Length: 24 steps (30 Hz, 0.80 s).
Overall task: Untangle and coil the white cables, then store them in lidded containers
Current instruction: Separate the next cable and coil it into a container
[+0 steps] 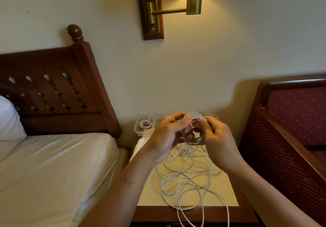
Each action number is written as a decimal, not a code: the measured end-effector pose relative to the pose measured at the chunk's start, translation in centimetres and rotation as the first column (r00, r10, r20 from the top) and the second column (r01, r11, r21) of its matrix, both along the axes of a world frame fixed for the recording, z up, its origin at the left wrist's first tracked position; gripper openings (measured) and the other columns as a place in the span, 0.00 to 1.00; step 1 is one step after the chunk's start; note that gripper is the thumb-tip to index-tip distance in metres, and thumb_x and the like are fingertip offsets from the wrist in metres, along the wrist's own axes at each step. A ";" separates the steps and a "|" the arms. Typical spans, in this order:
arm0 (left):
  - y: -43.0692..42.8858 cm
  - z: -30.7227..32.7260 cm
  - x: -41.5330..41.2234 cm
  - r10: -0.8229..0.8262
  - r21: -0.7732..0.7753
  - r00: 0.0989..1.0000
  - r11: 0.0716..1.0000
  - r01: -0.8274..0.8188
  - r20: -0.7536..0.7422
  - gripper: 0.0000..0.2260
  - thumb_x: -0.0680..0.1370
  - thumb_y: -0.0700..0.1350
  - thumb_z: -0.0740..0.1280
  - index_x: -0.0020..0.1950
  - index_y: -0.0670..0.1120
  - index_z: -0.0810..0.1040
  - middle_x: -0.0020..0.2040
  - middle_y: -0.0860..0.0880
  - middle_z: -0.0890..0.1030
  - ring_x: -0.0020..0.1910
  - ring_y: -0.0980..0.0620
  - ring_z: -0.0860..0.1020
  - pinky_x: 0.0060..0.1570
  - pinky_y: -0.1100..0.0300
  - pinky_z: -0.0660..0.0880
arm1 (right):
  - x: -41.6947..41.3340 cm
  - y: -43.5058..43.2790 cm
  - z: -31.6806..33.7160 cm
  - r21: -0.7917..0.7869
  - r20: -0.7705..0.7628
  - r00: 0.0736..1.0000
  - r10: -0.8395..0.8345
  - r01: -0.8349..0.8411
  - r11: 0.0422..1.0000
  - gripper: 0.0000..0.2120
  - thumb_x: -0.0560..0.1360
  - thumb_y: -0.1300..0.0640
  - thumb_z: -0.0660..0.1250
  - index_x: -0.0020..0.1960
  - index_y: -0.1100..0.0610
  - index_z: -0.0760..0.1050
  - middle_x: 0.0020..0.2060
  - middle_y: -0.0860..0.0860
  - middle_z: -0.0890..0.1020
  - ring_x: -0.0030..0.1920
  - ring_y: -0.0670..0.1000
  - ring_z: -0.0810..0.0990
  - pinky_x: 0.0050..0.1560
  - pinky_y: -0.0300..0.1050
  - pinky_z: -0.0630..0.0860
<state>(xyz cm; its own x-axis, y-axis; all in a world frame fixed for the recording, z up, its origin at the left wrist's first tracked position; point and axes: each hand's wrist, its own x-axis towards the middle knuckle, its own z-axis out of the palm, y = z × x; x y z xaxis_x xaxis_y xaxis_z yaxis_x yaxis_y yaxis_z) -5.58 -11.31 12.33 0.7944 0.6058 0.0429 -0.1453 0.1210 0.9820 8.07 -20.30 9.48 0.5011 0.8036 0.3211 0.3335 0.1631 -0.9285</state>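
On the nightstand (224, 195), at the back left, a clear container (137, 130) holds one small coiled cable (145, 123). The left hand (167, 135) and the right hand (217, 138), with fingers curled, both pinch a white coil (195, 116) above the tangled cables (187, 179) that lie on the nightstand.
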 end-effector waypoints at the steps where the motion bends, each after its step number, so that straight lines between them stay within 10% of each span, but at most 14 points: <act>1: 0.1 -0.1 -0.2 -0.051 -0.035 0.998 0.998 0.053 0.034 0.12 0.84 0.42 0.63 0.63 0.34 0.77 0.38 0.48 0.73 0.37 0.50 0.75 0.41 0.57 0.76 | 0.1 0.0 0.0 0.011 -0.018 1.000 -0.019 0.019 1.000 0.12 0.86 0.56 0.60 0.50 0.52 0.82 0.39 0.44 0.85 0.41 0.44 0.83 0.45 0.44 0.79; 5: 0.4 -1.2 -0.6 0.020 -0.045 0.998 0.999 -0.017 0.066 0.14 0.85 0.39 0.61 0.67 0.34 0.78 0.39 0.46 0.74 0.38 0.51 0.75 0.41 0.60 0.76 | -0.5 -0.1 -0.1 -0.012 -0.131 0.988 0.085 -0.087 0.996 0.15 0.86 0.54 0.60 0.47 0.54 0.83 0.37 0.49 0.85 0.41 0.49 0.84 0.48 0.54 0.81; 9: 0.8 -2.1 -0.5 0.170 -0.037 0.984 0.985 -0.168 0.058 0.12 0.83 0.38 0.64 0.64 0.40 0.82 0.47 0.38 0.76 0.40 0.48 0.76 0.43 0.57 0.77 | -0.9 -0.1 0.5 0.071 -0.560 0.762 0.325 -0.347 0.935 0.19 0.86 0.55 0.56 0.51 0.63 0.83 0.44 0.62 0.82 0.47 0.59 0.81 0.57 0.58 0.77; 19: 0.4 -2.4 -0.4 0.200 -0.088 0.975 0.977 -0.192 0.095 0.11 0.83 0.37 0.63 0.64 0.40 0.81 0.52 0.34 0.79 0.51 0.38 0.75 0.51 0.48 0.74 | 0.5 0.0 0.3 0.025 -0.371 0.791 0.486 -0.514 0.857 0.11 0.74 0.60 0.75 0.50 0.67 0.80 0.44 0.61 0.84 0.49 0.58 0.83 0.57 0.51 0.79; 24: -0.1 -2.2 0.5 0.221 -0.065 0.971 0.974 -0.216 0.088 0.12 0.86 0.39 0.60 0.59 0.37 0.83 0.47 0.37 0.78 0.39 0.48 0.73 0.41 0.56 0.73 | -0.8 0.2 0.4 0.081 -0.170 0.950 0.263 -0.253 0.964 0.11 0.79 0.53 0.67 0.59 0.58 0.78 0.42 0.52 0.86 0.44 0.50 0.86 0.46 0.43 0.82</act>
<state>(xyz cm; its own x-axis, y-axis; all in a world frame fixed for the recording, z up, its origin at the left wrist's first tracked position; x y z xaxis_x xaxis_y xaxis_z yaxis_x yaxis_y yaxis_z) -5.09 -11.43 10.16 0.6364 0.7679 0.0728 -0.2652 0.1292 0.9555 7.29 -20.08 9.88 0.3322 0.8959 0.2951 0.1036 0.2763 -0.9555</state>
